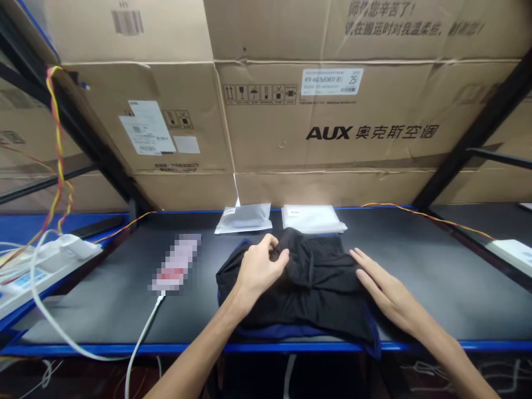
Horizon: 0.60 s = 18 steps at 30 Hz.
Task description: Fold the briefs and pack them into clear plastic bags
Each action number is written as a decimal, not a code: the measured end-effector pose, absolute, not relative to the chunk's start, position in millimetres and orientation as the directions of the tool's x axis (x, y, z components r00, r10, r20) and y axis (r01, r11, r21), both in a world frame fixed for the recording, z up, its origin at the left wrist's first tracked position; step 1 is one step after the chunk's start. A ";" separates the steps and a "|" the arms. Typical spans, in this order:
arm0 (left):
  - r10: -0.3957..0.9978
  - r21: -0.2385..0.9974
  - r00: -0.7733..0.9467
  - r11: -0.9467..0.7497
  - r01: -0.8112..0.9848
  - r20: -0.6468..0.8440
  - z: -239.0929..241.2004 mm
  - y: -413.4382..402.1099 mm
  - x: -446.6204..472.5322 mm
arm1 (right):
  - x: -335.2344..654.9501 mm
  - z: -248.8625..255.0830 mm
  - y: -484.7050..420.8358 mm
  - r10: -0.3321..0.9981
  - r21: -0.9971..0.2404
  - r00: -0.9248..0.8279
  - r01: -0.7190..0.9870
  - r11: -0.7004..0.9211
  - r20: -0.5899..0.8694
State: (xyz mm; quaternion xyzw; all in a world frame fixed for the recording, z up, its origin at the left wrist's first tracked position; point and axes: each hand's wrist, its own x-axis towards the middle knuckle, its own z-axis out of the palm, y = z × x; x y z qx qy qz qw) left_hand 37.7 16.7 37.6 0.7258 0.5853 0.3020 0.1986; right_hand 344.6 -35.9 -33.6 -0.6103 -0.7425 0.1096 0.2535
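A black cloth with navy-blue edges (328,307), perhaps a garment, lies bunched and folded at the front middle of the dark table. My left hand (261,265) is at its left part, thumb and fingers curled around a raised fold of the fabric. Lying along the cloth's right side is my right hand (384,288), its fingers stretched out and the fingertips touching the fabric. Behind the cloth are a clear plastic packet (244,218) and, to its right, a stack of white packets (311,219).
A phone (177,263) with a white cable (145,327) lies to the left. Power strips stand at the left (37,271) and right (513,252) edges. Large cardboard boxes (332,155) wall off the back between black metal posts. A blue rim (449,346) edges the table's front.
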 end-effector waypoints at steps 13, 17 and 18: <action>0.571 0.426 0.769 -0.795 0.432 0.287 7.0 -12.3 106.8 | 364.8 -53.8 -41.2 0.948 -0.352 -0.132 0.906 0.234 0.289; 0.577 0.402 0.779 -0.792 0.459 0.247 13.1 -8.0 77.5 | 363.5 -51.0 -39.8 0.958 -0.419 -0.049 0.892 0.170 0.282; 0.591 0.393 0.769 -0.785 0.479 0.242 15.1 -5.6 66.5 | 360.7 -47.3 -39.2 0.960 -0.450 -0.011 0.882 0.142 0.281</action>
